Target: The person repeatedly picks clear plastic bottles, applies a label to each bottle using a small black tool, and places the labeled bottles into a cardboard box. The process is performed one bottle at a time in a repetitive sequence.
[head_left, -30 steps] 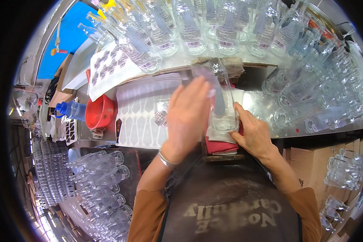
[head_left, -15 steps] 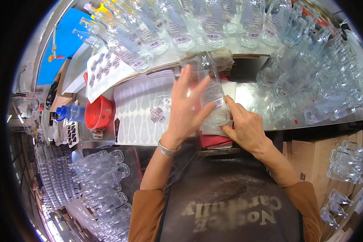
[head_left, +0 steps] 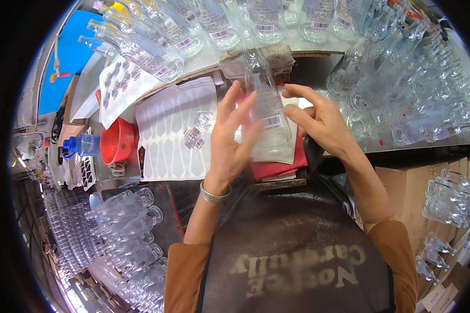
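Observation:
A clear glass bottle (head_left: 268, 101) with a printed label and barcode lies in front of me, its neck toward a folded tan cloth (head_left: 279, 55). Under it are a pale pad and a red cloth (head_left: 277, 170). My left hand (head_left: 228, 138) is on the bottle's left side with fingers spread, some of them blurred over the glass. To the right of the bottle, my right hand (head_left: 321, 121) has its thumb and forefinger apart, near the glass. Left of my hands lies a white label backing sheet (head_left: 164, 141), with a small printed label piece (head_left: 197, 130) on top.
Labelled bottles (head_left: 266, 21) stand in a row along the far shelf, and many more (head_left: 407, 99) crowd the right. A red bowl (head_left: 118, 143) and a blue-capped bottle (head_left: 83, 145) are at left. Glass bottles (head_left: 136, 219) lie lower left; cardboard boxes (head_left: 402, 190) stand lower right.
My right hand has lifted off the bottle's base and moved up along its right side, fingers parting. My left hand stays beside the bottle, slightly lower. The whole view has shifted a little.

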A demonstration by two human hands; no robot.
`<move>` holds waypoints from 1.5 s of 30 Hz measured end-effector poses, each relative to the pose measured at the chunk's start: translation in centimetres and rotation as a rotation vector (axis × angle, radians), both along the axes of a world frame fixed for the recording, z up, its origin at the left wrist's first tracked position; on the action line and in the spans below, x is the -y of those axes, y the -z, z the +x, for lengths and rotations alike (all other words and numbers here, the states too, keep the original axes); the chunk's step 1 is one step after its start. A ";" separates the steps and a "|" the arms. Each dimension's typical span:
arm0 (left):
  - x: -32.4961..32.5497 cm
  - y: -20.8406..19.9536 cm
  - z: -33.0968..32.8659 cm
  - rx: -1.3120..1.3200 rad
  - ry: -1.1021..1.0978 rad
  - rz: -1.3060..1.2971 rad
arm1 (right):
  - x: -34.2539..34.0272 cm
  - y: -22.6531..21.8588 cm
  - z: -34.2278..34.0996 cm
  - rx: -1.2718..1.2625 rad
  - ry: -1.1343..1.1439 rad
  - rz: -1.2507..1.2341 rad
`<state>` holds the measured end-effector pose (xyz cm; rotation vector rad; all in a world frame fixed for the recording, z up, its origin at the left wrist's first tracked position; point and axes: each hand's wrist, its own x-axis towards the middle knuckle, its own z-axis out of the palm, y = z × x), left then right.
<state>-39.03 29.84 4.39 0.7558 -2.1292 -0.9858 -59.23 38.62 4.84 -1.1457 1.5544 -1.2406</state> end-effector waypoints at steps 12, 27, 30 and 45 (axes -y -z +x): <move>0.6 1.1 -0.1 -0.044 0.025 -0.031 | 1.1 1.2 0.2 0.006 -0.059 0.009; 0.9 1.3 -0.5 -0.041 0.030 -0.022 | 1.6 1.2 -0.1 0.006 -0.066 0.065; 1.0 1.4 -0.5 -0.039 0.030 -0.030 | 1.8 1.3 -0.2 0.011 -0.071 0.047; 0.5 1.5 -0.7 -0.043 0.047 0.009 | -1.1 6.4 -1.8 1.042 0.475 0.031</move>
